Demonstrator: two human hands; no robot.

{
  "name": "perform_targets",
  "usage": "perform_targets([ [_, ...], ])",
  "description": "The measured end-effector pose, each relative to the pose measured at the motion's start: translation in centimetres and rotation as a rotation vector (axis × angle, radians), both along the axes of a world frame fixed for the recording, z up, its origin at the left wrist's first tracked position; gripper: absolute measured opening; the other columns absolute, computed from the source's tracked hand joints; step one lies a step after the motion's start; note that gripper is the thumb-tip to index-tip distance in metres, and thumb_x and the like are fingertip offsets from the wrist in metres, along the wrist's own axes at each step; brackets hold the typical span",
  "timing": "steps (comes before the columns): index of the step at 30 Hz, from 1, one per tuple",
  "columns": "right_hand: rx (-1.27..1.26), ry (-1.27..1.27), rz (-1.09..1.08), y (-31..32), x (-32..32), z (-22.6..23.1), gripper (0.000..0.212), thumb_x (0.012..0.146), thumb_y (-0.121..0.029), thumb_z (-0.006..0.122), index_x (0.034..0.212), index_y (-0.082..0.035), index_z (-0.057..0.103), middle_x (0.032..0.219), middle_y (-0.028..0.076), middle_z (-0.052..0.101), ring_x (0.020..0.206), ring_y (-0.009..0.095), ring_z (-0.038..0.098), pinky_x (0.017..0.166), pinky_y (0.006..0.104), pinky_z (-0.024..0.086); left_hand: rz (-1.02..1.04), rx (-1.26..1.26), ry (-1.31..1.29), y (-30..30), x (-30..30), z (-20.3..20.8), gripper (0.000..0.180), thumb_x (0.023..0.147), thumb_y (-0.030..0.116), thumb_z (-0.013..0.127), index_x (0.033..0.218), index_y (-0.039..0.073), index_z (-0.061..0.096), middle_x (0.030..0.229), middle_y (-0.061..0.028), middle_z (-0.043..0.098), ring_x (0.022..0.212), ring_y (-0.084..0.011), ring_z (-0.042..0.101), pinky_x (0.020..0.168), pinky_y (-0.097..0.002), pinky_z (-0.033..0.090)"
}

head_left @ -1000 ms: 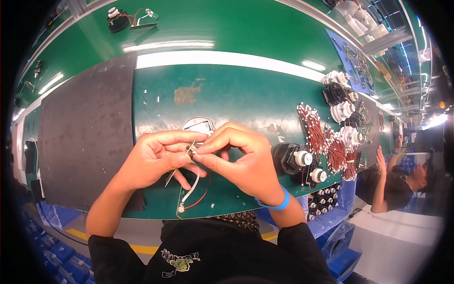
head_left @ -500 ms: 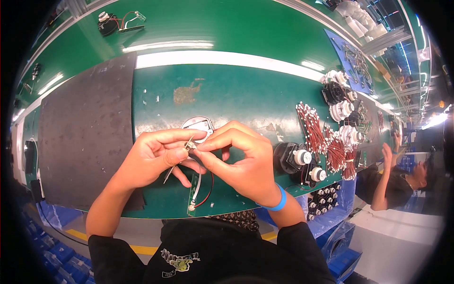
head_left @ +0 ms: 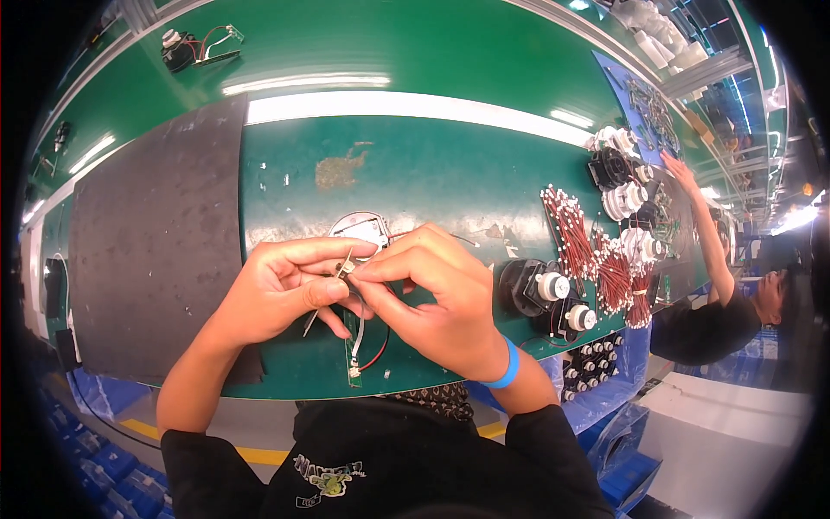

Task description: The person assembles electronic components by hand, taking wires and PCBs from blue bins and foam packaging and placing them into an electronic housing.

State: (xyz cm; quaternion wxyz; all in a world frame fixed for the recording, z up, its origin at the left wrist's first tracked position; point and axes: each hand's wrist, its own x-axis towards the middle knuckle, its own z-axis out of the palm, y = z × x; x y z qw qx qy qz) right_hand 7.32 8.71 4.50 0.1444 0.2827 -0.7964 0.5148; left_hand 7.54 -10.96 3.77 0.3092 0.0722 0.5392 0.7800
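My left hand (head_left: 285, 292) is closed on a small circuit board (head_left: 348, 259), held tilted between thumb and fingers. Against a small white connector on that board, my right hand (head_left: 443, 298) pinches thumb and forefinger; the fingertips partly cover what they grip. Below the hands hangs a narrow green circuit strip (head_left: 354, 356), joined to a white wire (head_left: 359, 339) and a red wire (head_left: 379, 351). Just behind my fingers lies a round white housing (head_left: 363, 227) on the green tabletop (head_left: 415, 173), partly hidden. A thin lead runs from it to the right of my right hand.
Bundles of red wires (head_left: 566, 229) and black-and-white motor units (head_left: 527, 290) stand at the right. A dark mat (head_left: 160, 233) covers the left. One unit (head_left: 179, 52) sits on the far green belt (head_left: 346, 43). A co-worker's arm (head_left: 709, 233) reaches toward a blue tray (head_left: 622, 95).
The unit on the far belt has moved left. The co-worker's arm has stretched out toward the blue tray. My hands have barely shifted, and the lead behind my right hand now shows.
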Motion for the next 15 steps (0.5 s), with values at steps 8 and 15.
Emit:
perform_targets([
  [8,0.02,0.019,0.012,0.11,-0.05,0.07,0.017,0.066,0.003,0.074,0.078,-0.006,0.066,0.075,0.003,0.065,0.068,0.014,0.06,0.05,0.0227,0.044,0.017,-0.027,0.045,-0.04,0.13,0.06,0.039,0.087,0.003,0.056,0.124,-0.005,0.049,0.1,-0.017,0.063,0.088,-0.0217,0.065,0.067,-0.0288,0.058],
  [15,0.024,0.057,-0.023,0.01,0.09,-0.26,0.017,0.067,0.001,0.074,0.08,-0.005,0.066,0.076,0.005,0.065,0.068,0.016,0.062,0.052,0.0237,0.045,0.02,-0.051,0.071,0.06,0.12,0.3,0.039,0.088,0.003,0.056,0.125,-0.005,0.049,0.098,-0.0166,0.063,0.086,-0.0203,0.065,0.066,-0.028,0.058],
])
